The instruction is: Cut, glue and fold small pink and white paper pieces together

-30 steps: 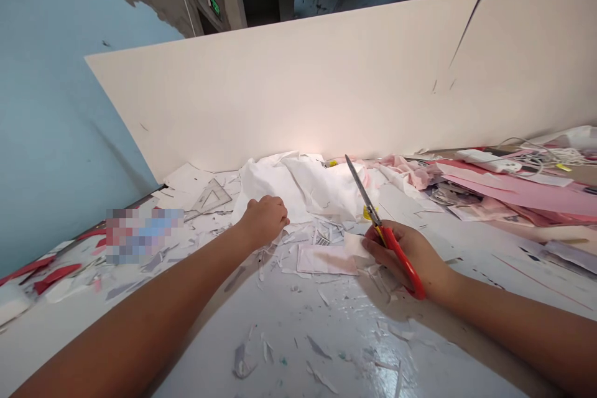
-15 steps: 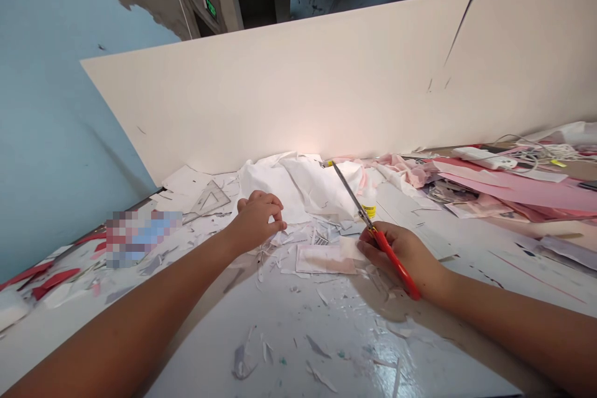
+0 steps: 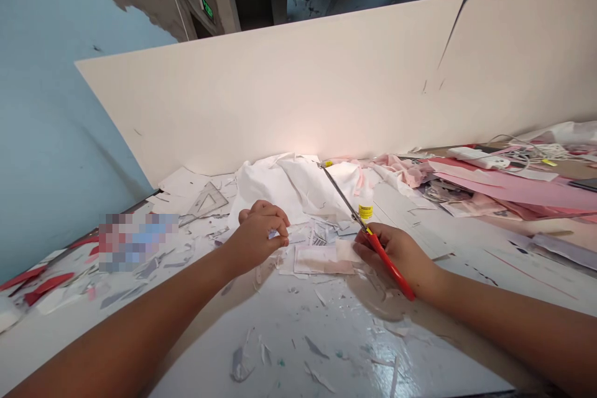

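Note:
My right hand (image 3: 396, 255) is wrapped round the scissors (image 3: 389, 264), which have red handles. Their blades are together and point up and away to the left. Just left of its fingers, a small pale piece (image 3: 347, 250) overlaps a flat, pinkish-white rectangle (image 3: 314, 259) on the table. My left hand (image 3: 263, 230) hovers over scraps with its fingers curled and the thumb and forefinger pinched; whatever is between them is too small to make out. Beyond it lies crumpled white cloth (image 3: 270, 183). Behind the scissors stands a small bottle with a yellow label (image 3: 365, 211).
Thin cut scraps (image 3: 242, 357) litter the white table (image 3: 280, 329). A clear set square (image 3: 208, 199) lies at the back left, and red pieces (image 3: 49, 286) lie at the left. Pink sheets (image 3: 522, 186) and a white power strip (image 3: 480, 157) are on the right. A white panel (image 3: 280, 99) closes off the back.
The view has shifted slightly. My left hand has moved a little right and down, and its thumb and forefinger have come closer together. The right hand still holds the scissors.

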Available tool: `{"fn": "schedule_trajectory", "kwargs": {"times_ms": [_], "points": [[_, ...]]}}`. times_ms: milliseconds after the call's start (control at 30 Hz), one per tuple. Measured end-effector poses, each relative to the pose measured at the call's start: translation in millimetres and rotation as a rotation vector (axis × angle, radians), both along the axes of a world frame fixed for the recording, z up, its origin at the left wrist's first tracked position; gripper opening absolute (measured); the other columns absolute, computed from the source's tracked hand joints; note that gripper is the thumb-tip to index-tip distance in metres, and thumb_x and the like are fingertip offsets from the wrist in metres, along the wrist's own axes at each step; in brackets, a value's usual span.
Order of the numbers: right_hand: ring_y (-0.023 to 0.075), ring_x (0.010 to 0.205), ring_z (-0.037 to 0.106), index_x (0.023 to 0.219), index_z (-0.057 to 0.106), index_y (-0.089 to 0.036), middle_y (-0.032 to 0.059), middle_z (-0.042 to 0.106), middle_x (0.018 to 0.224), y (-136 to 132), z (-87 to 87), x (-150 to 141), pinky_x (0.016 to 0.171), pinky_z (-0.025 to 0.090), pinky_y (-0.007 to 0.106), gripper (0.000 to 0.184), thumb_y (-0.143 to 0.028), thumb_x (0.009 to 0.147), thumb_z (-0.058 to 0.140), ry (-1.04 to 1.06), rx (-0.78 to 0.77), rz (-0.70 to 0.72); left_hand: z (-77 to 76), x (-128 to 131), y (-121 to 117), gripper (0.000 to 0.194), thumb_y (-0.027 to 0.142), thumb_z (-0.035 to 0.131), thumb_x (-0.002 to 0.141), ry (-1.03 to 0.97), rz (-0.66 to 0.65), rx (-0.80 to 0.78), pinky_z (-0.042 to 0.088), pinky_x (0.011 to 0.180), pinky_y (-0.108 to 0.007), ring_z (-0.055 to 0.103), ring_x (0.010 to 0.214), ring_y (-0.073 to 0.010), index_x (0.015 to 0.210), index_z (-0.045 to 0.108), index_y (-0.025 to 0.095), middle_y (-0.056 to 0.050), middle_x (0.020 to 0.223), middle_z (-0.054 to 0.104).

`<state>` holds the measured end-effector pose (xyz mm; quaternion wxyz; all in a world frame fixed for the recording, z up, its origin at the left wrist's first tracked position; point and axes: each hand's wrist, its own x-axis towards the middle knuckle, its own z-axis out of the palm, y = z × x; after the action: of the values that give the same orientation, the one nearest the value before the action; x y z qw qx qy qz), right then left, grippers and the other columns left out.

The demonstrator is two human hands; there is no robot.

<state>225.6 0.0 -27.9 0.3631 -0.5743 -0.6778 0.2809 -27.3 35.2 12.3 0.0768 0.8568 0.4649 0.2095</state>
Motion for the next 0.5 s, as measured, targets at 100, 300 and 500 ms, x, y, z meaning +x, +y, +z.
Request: {"fn": "schedule_trajectory", "kwargs": {"times_ms": [100, 300, 500], "points": [[0.0111, 0.050, 0.045, 0.067, 0.052, -0.019, -0.0032, 0.050, 0.055, 1, -0.4, -1, 0.047, 0.036, 0.022, 0.015, -0.033, 0.070, 0.051, -0.043, -0.011, -0.008, -5.9, -2, 3, 0.019, 0.033, 0.058, 0.071, 0.004, 0.009, -0.024, 0.023, 0.084, -0.041, 0.043, 0.099, -0.0212, 0.058, 0.054, 0.020, 0.002, 0.094, 0.059], [0.0128, 0.053, 0.047, 0.067, 0.052, -0.019, -0.0009, 0.054, 0.059, 4, 2.8, -4, 0.049, 0.036, 0.023, 0.014, -0.033, 0.069, 0.052, -0.186, -0.029, 0.009, -14.6, 2, 4, 0.043, 0.044, 0.035, 0.085, 0.040, -0.030, -0.044, 0.027, 0.082, -0.039, 0.045, 0.091, -0.0191, 0.055, 0.051, 0.018, -0.001, 0.083, 0.060], [0.0105, 0.046, 0.046, 0.068, 0.052, -0.018, -0.0018, 0.054, 0.055, 7, 12.3, -11, 0.044, 0.034, 0.021, 0.013, -0.031, 0.069, 0.054, -0.175, -0.156, 0.042, -27.2, 8, 1, 0.031, 0.016, 0.039, 0.080, 0.076, -0.095, -0.024, 0.028, 0.088, -0.040, 0.041, 0.105, -0.0209, 0.099, 0.060, 0.028, -0.001, 0.106, 0.056]]}}
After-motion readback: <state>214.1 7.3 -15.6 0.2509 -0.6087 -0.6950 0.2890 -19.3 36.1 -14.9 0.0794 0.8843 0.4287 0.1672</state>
